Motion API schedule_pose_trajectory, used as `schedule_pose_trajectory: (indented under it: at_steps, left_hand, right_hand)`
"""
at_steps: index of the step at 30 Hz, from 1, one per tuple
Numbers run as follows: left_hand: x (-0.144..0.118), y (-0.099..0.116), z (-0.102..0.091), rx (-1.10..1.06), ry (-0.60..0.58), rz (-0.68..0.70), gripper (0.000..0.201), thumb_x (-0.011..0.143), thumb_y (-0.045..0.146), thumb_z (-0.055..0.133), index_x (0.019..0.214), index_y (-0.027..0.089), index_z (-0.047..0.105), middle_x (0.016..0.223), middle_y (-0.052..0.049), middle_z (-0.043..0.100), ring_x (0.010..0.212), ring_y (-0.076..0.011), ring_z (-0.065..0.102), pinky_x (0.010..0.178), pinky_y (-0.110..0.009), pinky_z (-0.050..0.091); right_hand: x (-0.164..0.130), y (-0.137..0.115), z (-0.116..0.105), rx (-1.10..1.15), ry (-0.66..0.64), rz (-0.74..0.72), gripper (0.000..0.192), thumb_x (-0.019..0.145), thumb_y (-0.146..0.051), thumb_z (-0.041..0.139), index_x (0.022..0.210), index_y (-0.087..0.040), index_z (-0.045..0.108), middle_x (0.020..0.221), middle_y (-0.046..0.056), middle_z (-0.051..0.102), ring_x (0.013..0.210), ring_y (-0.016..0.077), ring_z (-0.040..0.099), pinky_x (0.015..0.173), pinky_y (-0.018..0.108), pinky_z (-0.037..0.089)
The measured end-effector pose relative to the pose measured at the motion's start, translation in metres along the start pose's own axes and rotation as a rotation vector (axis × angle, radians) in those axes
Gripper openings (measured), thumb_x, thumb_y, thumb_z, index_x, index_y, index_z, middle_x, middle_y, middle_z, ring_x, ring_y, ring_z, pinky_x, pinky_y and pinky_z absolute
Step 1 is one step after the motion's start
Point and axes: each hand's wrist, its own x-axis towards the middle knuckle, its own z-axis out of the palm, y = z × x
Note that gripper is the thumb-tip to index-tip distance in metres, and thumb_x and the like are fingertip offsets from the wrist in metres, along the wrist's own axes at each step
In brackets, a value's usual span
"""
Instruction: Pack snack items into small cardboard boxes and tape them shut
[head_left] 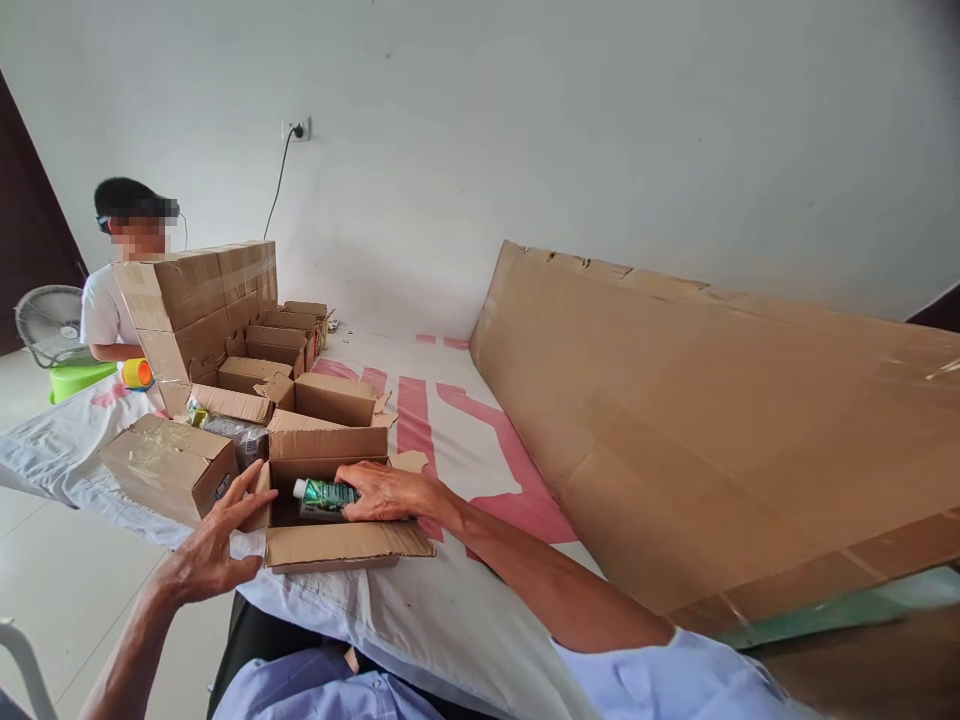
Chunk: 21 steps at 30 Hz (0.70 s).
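In front of me an open cardboard box (337, 545) stands near the table's front edge, its flaps folded outward. My right hand (382, 492) reaches into it with the fingers closed round a green bottle (322, 496), which lies on its side with its white cap toward the left. At the box's left end is my left hand (217, 545), fingers spread, the fingertips against the left flap. The palm holds nothing. Left of the box sits a closed, taped carton (169, 465). Behind that lies a clear plastic bag (236, 432) with contents I cannot make out.
Several open boxes (334, 398) stretch away beyond mine, beside a wall of stacked cartons (195, 290). A large cardboard sheet (712, 430) leans along the right side. A person (109, 305) in a dark cap is behind the stack, near a fan (52, 322).
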Motion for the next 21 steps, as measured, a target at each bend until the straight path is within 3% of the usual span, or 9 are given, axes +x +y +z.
schedule_pose_trajectory:
  at_steps: [3,6,9,12,14,16,18,21]
  left_hand:
    - [0.005,0.001,0.003,-0.025,-0.007,-0.037,0.069,0.089,0.047,0.082,0.155,0.032,0.065,0.182,-0.012,0.032,0.163,-0.0413,0.04,0.131,-0.061,0.039]
    - [0.016,0.004,0.006,-0.013,0.053,-0.1,0.055,0.096,0.059,0.071,0.141,0.027,0.075,0.174,-0.016,0.046,0.157,-0.0416,0.049,0.127,-0.061,0.044]
    - [0.029,0.007,0.008,0.027,0.128,-0.147,0.047,0.102,0.064,0.058,0.103,0.024,0.083,0.161,-0.015,0.061,0.145,-0.0392,0.062,0.119,-0.056,0.052]
    - [0.041,0.01,0.011,0.05,0.218,-0.172,0.053,0.102,0.062,0.054,0.068,0.023,0.066,0.143,-0.013,0.072,0.127,-0.0343,0.072,0.107,-0.048,0.059]
    - [0.047,0.011,0.015,0.061,0.281,-0.188,0.043,0.098,0.057,0.059,0.072,0.024,0.066,0.132,-0.011,0.075,0.116,-0.0315,0.076,0.1,-0.045,0.06]
    - [0.051,0.012,0.018,0.091,0.325,-0.218,0.026,0.092,0.049,0.064,0.09,0.024,0.073,0.123,-0.01,0.077,0.109,-0.0304,0.076,0.097,-0.044,0.06]
    - [0.053,0.014,0.02,0.159,0.347,-0.241,0.026,0.089,0.041,0.065,0.107,0.024,0.074,0.118,-0.008,0.078,0.109,-0.0311,0.075,0.096,-0.046,0.059]
    - [0.053,0.023,0.023,0.288,0.406,-0.182,0.025,0.09,0.034,0.063,0.109,0.023,0.075,0.123,-0.011,0.078,0.118,-0.0353,0.071,0.099,-0.052,0.056]
  right_hand:
    - [-0.008,-0.008,-0.026,0.199,-0.017,0.076,0.026,0.084,-0.027,0.071,0.109,-0.024,0.075,0.099,0.002,0.079,0.081,0.0202,0.07,0.069,0.028,0.052]
    - [-0.02,-0.016,-0.049,0.484,0.086,0.055,0.038,0.092,-0.04,0.065,0.124,-0.022,0.072,0.113,0.005,0.079,0.093,0.0228,0.071,0.077,0.033,0.055]
    - [-0.032,-0.023,-0.065,0.692,0.205,-0.001,0.047,0.095,-0.052,0.062,0.127,-0.019,0.07,0.116,0.007,0.077,0.098,0.0243,0.07,0.082,0.035,0.056]
    - [-0.042,-0.031,-0.07,0.83,0.318,-0.038,0.049,0.096,-0.058,0.061,0.124,-0.019,0.07,0.113,0.008,0.077,0.098,0.0247,0.07,0.081,0.036,0.056]
    - [-0.046,-0.036,-0.065,0.916,0.362,-0.035,0.051,0.096,-0.063,0.06,0.124,-0.021,0.07,0.111,0.007,0.076,0.095,0.0246,0.07,0.079,0.035,0.056]
    - [-0.049,-0.041,-0.053,1.027,0.352,-0.008,0.056,0.095,-0.069,0.061,0.124,-0.023,0.07,0.105,0.007,0.077,0.09,0.0245,0.072,0.075,0.035,0.057]
    - [-0.049,-0.043,-0.035,1.175,0.315,0.011,0.059,0.093,-0.074,0.065,0.123,-0.023,0.069,0.098,0.006,0.076,0.086,0.0243,0.073,0.071,0.034,0.057]
    - [-0.046,-0.043,-0.002,1.372,0.29,0.029,0.058,0.092,-0.074,0.07,0.12,-0.024,0.069,0.093,0.005,0.076,0.081,0.0231,0.073,0.068,0.033,0.057]
